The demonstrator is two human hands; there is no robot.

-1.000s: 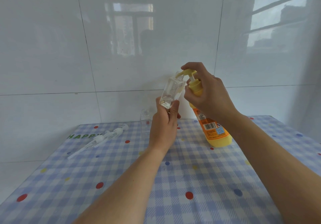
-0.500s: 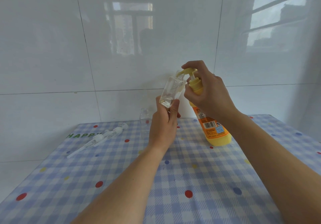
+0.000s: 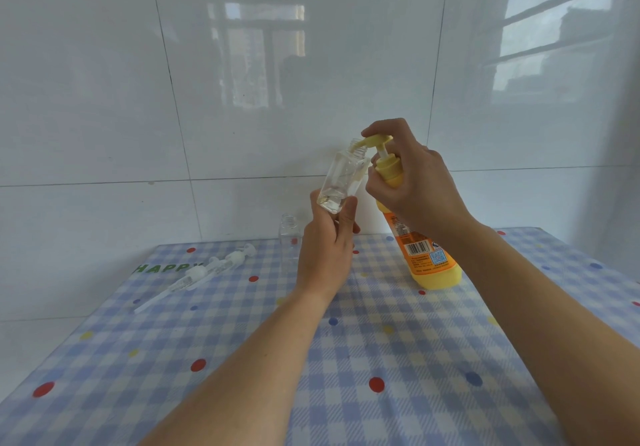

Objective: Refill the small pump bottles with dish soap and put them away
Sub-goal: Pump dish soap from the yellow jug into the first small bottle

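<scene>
My left hand (image 3: 327,248) grips the base of a small clear square bottle (image 3: 341,179), tilted, with its open neck up against the nozzle of the yellow dish soap bottle (image 3: 420,248). My right hand (image 3: 412,182) is wrapped around that bottle's neck, with the index finger on top of the yellow pump head (image 3: 377,140). The dish soap bottle stands tilted on the table. A little clear liquid sits at the bottom of the small bottle. A second clear bottle (image 3: 289,229) without a cap stands behind my left hand. Two white pump tops (image 3: 207,272) lie on the left.
The table carries a blue checked cloth (image 3: 346,359) with coloured dots and stands against a white tiled wall (image 3: 242,99). The table's left edge runs diagonally at the lower left; the right side of the cloth holds no objects.
Almost nothing differs: both hands keep their grip, with the small bottle still at the nozzle. The view has shifted slightly.
</scene>
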